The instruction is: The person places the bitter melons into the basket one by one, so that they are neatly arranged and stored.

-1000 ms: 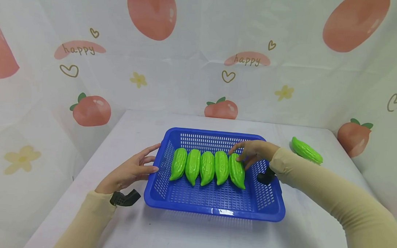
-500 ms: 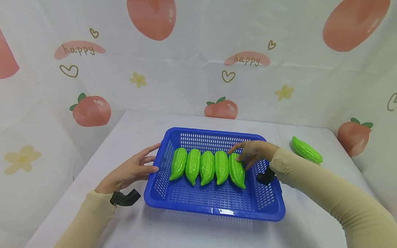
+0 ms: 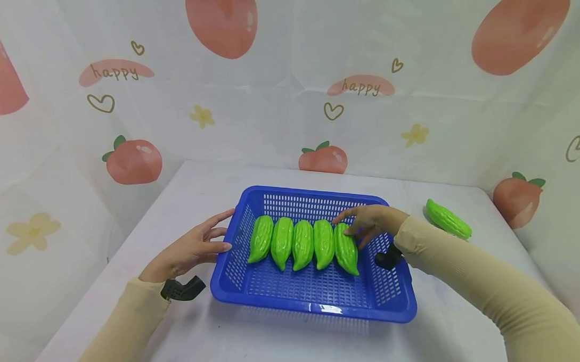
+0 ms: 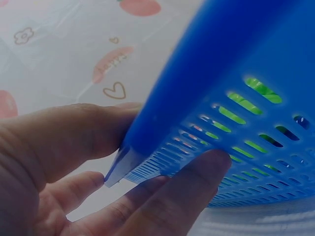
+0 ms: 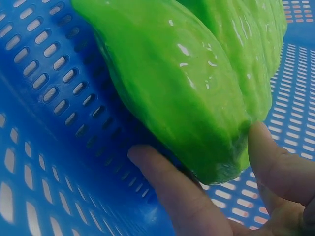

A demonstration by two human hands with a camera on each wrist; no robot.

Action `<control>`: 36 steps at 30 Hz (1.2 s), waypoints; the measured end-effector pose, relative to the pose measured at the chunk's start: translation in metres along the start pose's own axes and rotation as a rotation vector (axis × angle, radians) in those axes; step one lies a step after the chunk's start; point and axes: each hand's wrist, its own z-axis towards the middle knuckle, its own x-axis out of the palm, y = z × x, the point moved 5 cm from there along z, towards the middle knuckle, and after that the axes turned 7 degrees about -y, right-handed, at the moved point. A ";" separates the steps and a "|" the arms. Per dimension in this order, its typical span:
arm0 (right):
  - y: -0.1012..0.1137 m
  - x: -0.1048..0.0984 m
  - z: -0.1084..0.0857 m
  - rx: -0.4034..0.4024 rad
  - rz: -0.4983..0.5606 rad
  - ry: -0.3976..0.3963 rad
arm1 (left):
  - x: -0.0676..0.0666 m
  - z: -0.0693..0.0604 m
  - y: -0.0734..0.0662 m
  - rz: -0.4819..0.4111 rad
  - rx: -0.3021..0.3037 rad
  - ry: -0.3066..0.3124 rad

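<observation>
A blue plastic basket (image 3: 314, 308) with slotted walls stands mid-table in the head view. Several glossy green bitter melons (image 3: 303, 245) lie side by side in it, tips toward the person. My left hand (image 3: 189, 250) holds the basket's left rim, thumb on top; in the left wrist view, fingers (image 4: 192, 182) lie against the slotted outer wall. Inside the basket, my right hand (image 3: 372, 222) grips the far, blunt end of the rightmost bitter melon (image 3: 346, 255). In the right wrist view that melon (image 5: 172, 83) has finger and thumb (image 5: 275, 162) on either side of its end.
Another green bitter melon (image 3: 448, 219) lies on the white table (image 3: 284, 343) to the right of the basket, beyond the right forearm. A white cloth (image 3: 263, 127) printed with fruit hangs behind and along both sides of the table.
</observation>
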 end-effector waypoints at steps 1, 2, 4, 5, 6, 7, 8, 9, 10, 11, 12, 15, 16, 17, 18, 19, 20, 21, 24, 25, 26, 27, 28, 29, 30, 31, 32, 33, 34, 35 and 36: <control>0.000 0.000 0.000 -0.002 0.001 0.005 | 0.000 0.000 0.000 0.004 0.002 -0.001; 0.000 -0.001 0.000 -0.004 -0.002 0.006 | 0.000 0.000 0.000 0.007 0.004 -0.001; 0.000 -0.002 0.000 -0.014 -0.016 0.007 | 0.000 0.000 0.000 0.009 0.006 -0.002; 0.001 -0.002 -0.001 -0.022 -0.030 0.008 | 0.000 0.000 0.000 0.010 0.005 -0.003; 0.001 -0.003 -0.001 -0.028 -0.040 0.005 | 0.000 0.000 0.000 0.010 0.005 -0.004; 0.002 -0.003 -0.001 -0.030 -0.045 0.002 | 0.000 0.000 0.000 0.012 0.008 -0.003; 0.002 -0.004 -0.001 -0.034 -0.051 -0.003 | 0.000 0.000 -0.001 0.011 0.008 -0.003; 0.003 -0.005 -0.001 -0.035 -0.048 -0.006 | 0.000 0.000 -0.001 0.011 0.008 -0.003; 0.003 -0.005 -0.002 -0.038 -0.046 -0.006 | 0.000 0.000 0.000 0.011 0.007 -0.004; 0.004 -0.005 -0.003 -0.041 -0.040 -0.002 | 0.000 0.000 0.000 0.008 0.006 -0.003; 0.004 -0.006 -0.004 -0.043 -0.031 0.003 | 0.000 0.000 0.000 0.006 0.005 -0.003; 0.005 -0.007 -0.007 -0.056 -0.010 0.026 | 0.000 0.000 0.000 0.001 0.004 -0.001; 0.006 -0.008 -0.008 -0.059 0.002 0.035 | 0.000 0.000 0.000 -0.001 0.003 -0.001; 0.006 -0.008 -0.010 -0.063 0.009 0.040 | 0.000 0.000 0.000 -0.003 0.004 0.001; 0.007 -0.009 -0.011 -0.066 0.014 0.045 | 0.000 0.000 0.000 -0.002 0.005 0.000; 0.008 -0.010 -0.012 -0.070 0.018 0.047 | 0.000 0.001 0.000 -0.001 0.006 0.002; 0.008 -0.011 -0.014 -0.071 0.026 0.050 | 0.000 0.001 0.000 -0.002 0.006 0.002; 0.009 -0.012 -0.015 -0.069 0.034 0.048 | 0.000 0.001 0.001 0.001 0.007 0.003; 0.012 -0.016 -0.019 -0.084 0.030 0.049 | 0.000 0.001 0.001 0.002 0.006 0.004; 0.013 -0.017 -0.020 -0.092 0.028 0.049 | 0.000 0.001 0.001 0.000 0.002 0.001; 0.014 -0.018 -0.022 -0.101 0.028 0.051 | 0.000 0.001 0.001 0.000 0.002 0.002; 0.016 -0.019 -0.023 -0.115 0.024 0.056 | 0.000 0.001 0.001 -0.001 0.000 0.000; 0.018 -0.020 -0.026 -0.129 0.025 0.064 | 0.000 0.001 0.001 -0.004 -0.003 -0.002; 0.020 -0.021 -0.029 -0.143 0.034 0.074 | 0.000 0.001 0.001 -0.006 -0.007 -0.004; 0.023 -0.023 -0.032 -0.160 0.037 0.084 | 0.000 0.001 0.001 -0.007 -0.006 -0.004; 0.025 -0.024 -0.036 -0.175 0.047 0.095 | 0.000 0.001 0.001 -0.008 -0.005 -0.003; 0.028 -0.025 -0.040 -0.194 0.057 0.107 | 0.000 0.001 0.001 -0.010 -0.005 -0.002; 0.030 -0.026 -0.043 -0.211 0.068 0.117 | 0.000 0.001 0.001 -0.013 -0.008 -0.003; 0.033 -0.028 -0.047 -0.226 0.076 0.123 | 0.000 0.001 0.001 -0.014 -0.007 -0.002; 0.035 -0.030 -0.051 -0.244 0.080 0.123 | 0.000 0.001 0.001 -0.017 -0.006 -0.001; 0.037 -0.033 -0.055 -0.265 0.083 0.126 | 0.000 0.001 0.001 -0.017 -0.005 0.000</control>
